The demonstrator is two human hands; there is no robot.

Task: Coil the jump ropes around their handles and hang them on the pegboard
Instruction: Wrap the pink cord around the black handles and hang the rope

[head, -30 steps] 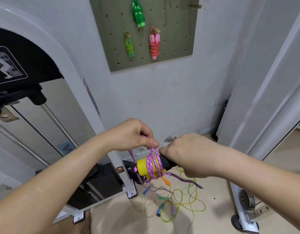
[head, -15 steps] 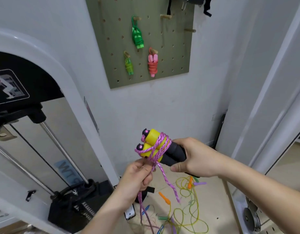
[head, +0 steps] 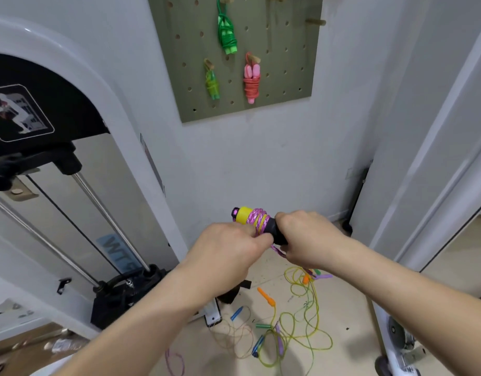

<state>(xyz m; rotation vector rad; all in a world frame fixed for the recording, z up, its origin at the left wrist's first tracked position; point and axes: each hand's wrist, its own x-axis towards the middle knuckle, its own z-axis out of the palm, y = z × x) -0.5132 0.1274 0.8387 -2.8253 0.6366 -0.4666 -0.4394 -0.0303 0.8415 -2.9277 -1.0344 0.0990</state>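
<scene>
A pink braided jump rope is wound around its yellow-and-black handles, held level in front of me. My right hand grips the black ends of the handles. My left hand sits just left and below, pinching the pink rope where it leaves the coil. The olive pegboard hangs on the wall above, carrying a coiled green rope, a yellow-green rope and a pink-red rope. A bare wooden peg sticks out at its upper right.
Several loose ropes with orange, blue, green and purple handles lie tangled on the beige floor below. A white and black gym machine fills the left. A white frame with a wheel stands at the right.
The handles have dropped from tilted up to level. My left hand has come up from below the bundle to the coil's underside, pulling the pink rope's loose tail in close.
</scene>
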